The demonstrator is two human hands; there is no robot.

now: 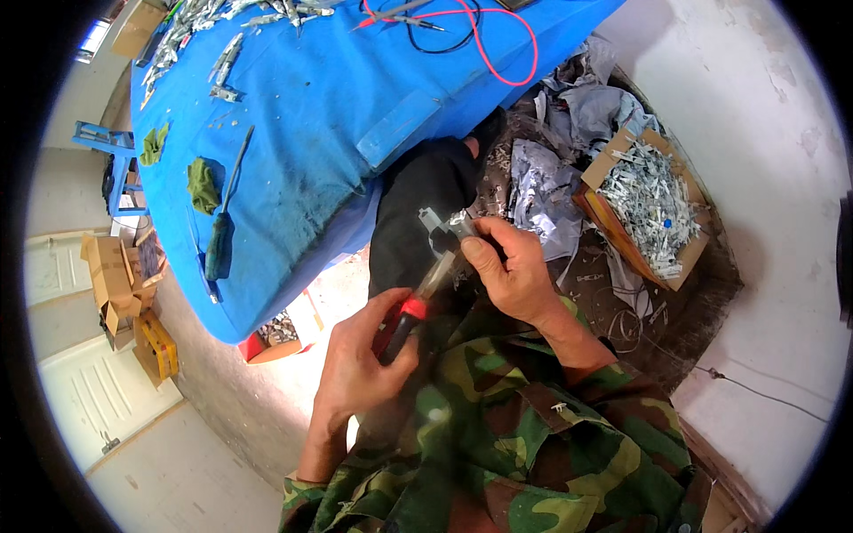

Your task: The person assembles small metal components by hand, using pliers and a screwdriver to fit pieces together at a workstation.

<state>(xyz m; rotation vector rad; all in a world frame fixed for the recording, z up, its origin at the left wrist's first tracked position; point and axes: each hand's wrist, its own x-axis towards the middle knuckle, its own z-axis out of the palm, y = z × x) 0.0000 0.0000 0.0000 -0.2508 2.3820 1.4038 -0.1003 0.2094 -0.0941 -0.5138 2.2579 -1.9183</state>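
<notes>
My left hand (369,351) is closed round a hand tool with a red and black handle (410,311). Its pale metal end (437,274) slants up toward my right hand and looks smeared, so I cannot tell its exact kind. Between the thumb and fingers of my right hand (515,271) is a small silvery metal part (437,226) with a prong sticking out on its left. The tool's end is close under this part; whether they touch I cannot tell. Both hands are above my lap, in front of my dark trouser leg (413,191).
A table under a blue cloth (302,160) bears a screwdriver (218,235), green rags (203,185), red and black leads (480,44) and several metal parts (191,40). A cardboard box of metal pieces (653,209) stands right, beside grey plastic bags (542,191). Boxes (111,275) stand left.
</notes>
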